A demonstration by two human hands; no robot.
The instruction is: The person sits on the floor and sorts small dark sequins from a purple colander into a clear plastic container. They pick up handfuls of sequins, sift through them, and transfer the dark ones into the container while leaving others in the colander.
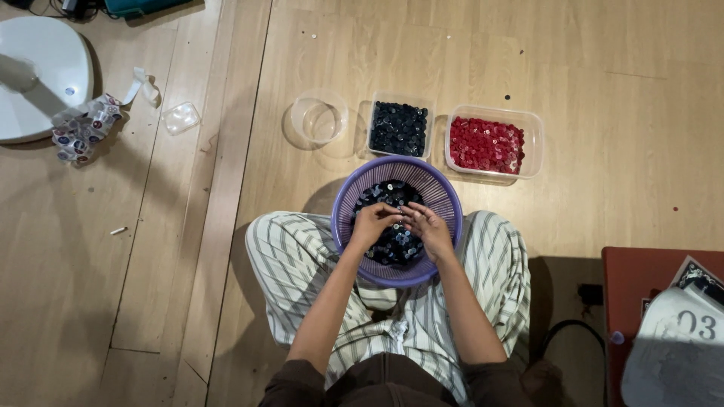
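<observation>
While the purple basket point(445, 197) sits between the knees, left hand point(371, 224) and right hand point(427, 226) pinch dark buttons point(394, 243) inside it.

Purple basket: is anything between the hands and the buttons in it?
Nothing visible. Both the left hand and right hand are already inside the open purple basket, resting on the dark buttons. No lid or other thing covers them.
</observation>
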